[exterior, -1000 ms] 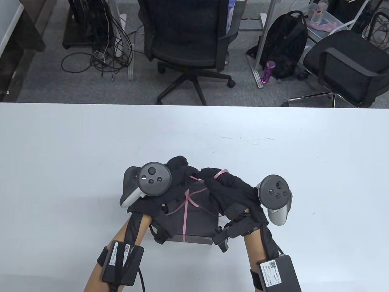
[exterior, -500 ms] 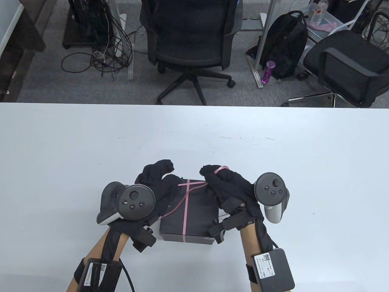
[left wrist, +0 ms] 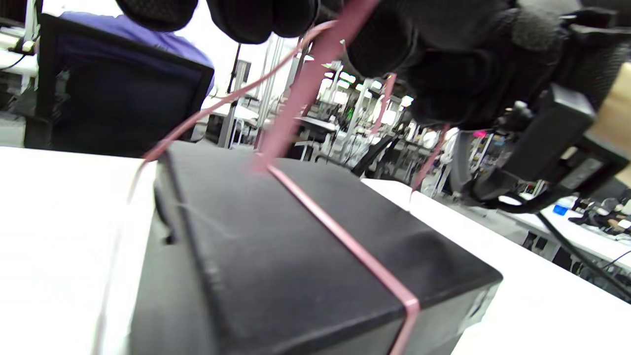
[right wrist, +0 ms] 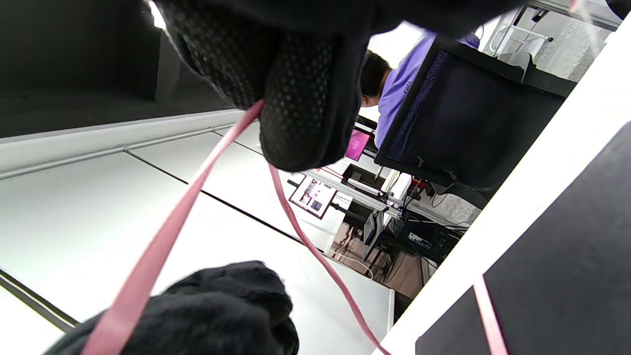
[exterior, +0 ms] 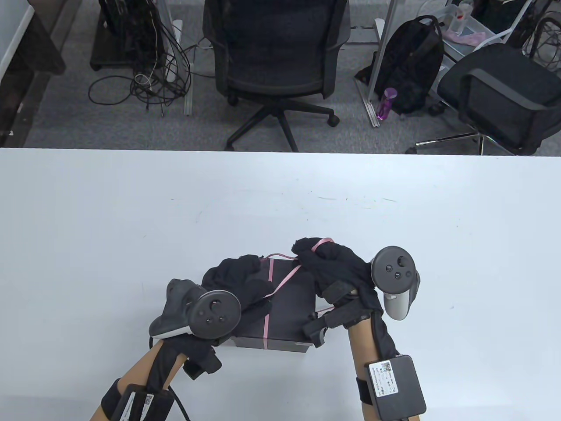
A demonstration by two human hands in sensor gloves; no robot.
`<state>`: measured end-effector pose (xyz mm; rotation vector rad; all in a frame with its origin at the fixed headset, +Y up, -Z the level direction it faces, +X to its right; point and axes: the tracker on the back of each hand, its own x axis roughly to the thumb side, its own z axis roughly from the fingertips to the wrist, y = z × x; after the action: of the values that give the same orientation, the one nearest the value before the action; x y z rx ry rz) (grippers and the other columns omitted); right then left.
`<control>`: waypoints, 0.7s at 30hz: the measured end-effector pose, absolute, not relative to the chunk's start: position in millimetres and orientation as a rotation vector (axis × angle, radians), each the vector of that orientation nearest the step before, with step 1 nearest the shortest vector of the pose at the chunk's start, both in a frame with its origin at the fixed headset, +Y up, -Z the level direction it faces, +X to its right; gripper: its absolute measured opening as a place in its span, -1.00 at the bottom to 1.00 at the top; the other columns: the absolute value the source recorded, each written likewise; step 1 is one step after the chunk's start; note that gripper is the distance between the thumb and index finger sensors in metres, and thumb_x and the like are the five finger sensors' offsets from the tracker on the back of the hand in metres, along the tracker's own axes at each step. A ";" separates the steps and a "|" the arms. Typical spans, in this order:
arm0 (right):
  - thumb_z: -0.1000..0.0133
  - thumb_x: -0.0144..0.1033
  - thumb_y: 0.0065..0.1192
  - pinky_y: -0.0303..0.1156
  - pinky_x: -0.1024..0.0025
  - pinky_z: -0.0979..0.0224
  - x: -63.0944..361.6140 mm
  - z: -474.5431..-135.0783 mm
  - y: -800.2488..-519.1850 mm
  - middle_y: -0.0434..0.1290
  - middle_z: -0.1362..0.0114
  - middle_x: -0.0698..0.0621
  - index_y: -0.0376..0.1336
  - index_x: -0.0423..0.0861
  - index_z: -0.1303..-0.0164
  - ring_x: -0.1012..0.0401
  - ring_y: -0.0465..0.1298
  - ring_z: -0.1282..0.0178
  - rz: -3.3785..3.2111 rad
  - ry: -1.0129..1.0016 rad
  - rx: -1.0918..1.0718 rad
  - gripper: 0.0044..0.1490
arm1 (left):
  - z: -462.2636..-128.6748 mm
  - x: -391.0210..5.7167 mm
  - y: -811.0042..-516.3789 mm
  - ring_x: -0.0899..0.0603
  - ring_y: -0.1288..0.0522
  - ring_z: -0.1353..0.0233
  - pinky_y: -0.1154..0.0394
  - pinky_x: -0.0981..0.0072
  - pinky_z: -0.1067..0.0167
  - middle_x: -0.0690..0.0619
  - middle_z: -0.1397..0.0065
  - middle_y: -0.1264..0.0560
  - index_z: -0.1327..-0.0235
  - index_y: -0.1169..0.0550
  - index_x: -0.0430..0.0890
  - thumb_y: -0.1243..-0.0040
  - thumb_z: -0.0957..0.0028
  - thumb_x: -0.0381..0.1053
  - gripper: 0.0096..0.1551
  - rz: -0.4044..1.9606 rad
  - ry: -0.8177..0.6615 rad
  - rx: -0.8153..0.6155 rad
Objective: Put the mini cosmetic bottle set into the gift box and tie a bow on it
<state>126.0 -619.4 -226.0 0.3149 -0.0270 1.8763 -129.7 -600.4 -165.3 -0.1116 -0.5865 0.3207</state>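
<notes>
Two hands: both over one black box, gloved, a tracker strapped to the back of each.
Box [exterior: 287,307]: closed, flat on the white counter [exterior: 87,228], near the front edge; black lid up.
Bottle set: not visible; box shut, contents hidden.
Ribbon [exterior: 267,307]: pink, thin; one band straight across the lid from far edge to near edge and down the near wall; a second strand slanting from the left fingers up to the right fingers; a loose loop at the far edge of the box.
Left hand [exterior: 239,285]: over the left part of the lid, fingers curled; slanting strand running into the fingers, seen in the table view and again in the left wrist view [left wrist: 315,74], where the ribbon rises off the lid to the fingertips. Grip: clamped on the ribbon.
Right hand [exterior: 328,267]: above the far right corner of the box, fingers bent together; a turn of ribbon looped over the fingertips. In the right wrist view the ribbon [right wrist: 162,236] pinched between two dotted fingertips [right wrist: 296,98], two strands hanging down from the pinch. Grip: clamped on the ribbon.
Bow: none formed yet on the lid; only crossed strands.
Beyond the counter: office chair [exterior: 276,57], backpack [exterior: 412,61], purple bottle [exterior: 385,103] on the floor.
</notes>
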 end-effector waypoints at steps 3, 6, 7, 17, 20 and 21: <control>-0.12 -0.37 0.36 0.57 0.54 0.50 130.2 -224.8 -615.8 0.67 0.03 -0.12 0.48 -0.25 -0.15 0.41 0.49 0.64 1.879 -0.027 0.334 -0.55 | -179.4 -148.2 -596.1 -0.38 -0.23 -0.66 -0.32 -0.40 -0.47 -0.20 -0.77 -0.06 -0.68 -0.28 0.10 -0.06 -0.06 0.45 -0.09 0.392 -0.558 -0.177; -0.11 -0.37 0.36 0.57 0.54 0.50 132.1 -223.4 -611.5 0.67 0.03 -0.12 0.49 -0.24 -0.15 0.41 0.49 0.63 1.889 -0.037 0.355 -0.56 | -197.0 -165.8 -597.1 -0.40 -0.21 -0.71 -0.28 -0.45 -0.49 -0.21 -0.79 -0.06 -0.73 -0.23 0.09 -0.02 -0.05 0.50 -0.01 0.613 -0.515 -0.219; -0.12 -0.37 0.36 0.57 0.54 0.49 131.6 -223.0 -609.9 0.67 0.03 -0.12 0.48 -0.24 -0.15 0.40 0.49 0.63 1.889 -0.035 0.376 -0.56 | -204.2 -169.1 -600.1 -0.41 -0.22 -0.72 -0.28 -0.46 -0.49 -0.20 -0.79 -0.08 -0.73 -0.22 0.08 0.03 -0.08 0.50 -0.03 0.745 -0.497 -0.220; -0.12 -0.38 0.35 0.57 0.51 0.48 116.4 -215.1 -597.3 0.66 0.00 -0.11 0.48 -0.21 -0.17 0.39 0.49 0.62 1.921 -0.062 0.485 -0.56 | -242.6 -131.6 -623.3 0.10 -0.73 0.27 -0.68 0.27 0.16 -0.08 -0.48 -0.52 -0.71 -0.23 -0.04 0.04 -0.32 0.07 -0.32 0.996 -0.501 -0.526; -0.12 -0.39 0.35 0.57 0.51 0.47 110.6 -214.3 -599.2 0.66 -0.01 -0.11 0.48 -0.20 -0.17 0.38 0.49 0.62 1.951 -0.039 0.522 -0.56 | -241.8 -126.6 -626.8 0.12 -0.70 0.25 -0.66 0.30 0.13 -0.05 -0.50 -0.51 -0.72 -0.24 -0.01 -0.08 -0.30 0.06 -0.30 0.957 -0.627 -0.774; -0.12 -0.39 0.34 0.57 0.50 0.48 107.9 -214.1 -600.2 0.66 -0.02 -0.10 0.48 -0.20 -0.17 0.38 0.49 0.62 1.963 -0.041 0.533 -0.56 | -241.2 -126.3 -627.2 0.10 -0.71 0.26 -0.67 0.28 0.14 -0.07 -0.51 -0.52 -0.71 -0.28 -0.02 -0.13 -0.28 0.05 -0.29 0.971 -0.641 -0.790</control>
<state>107.9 -600.2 -214.1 0.5334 -0.0407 1.9630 -126.3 -627.2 -241.2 -0.7903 -0.6409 0.9714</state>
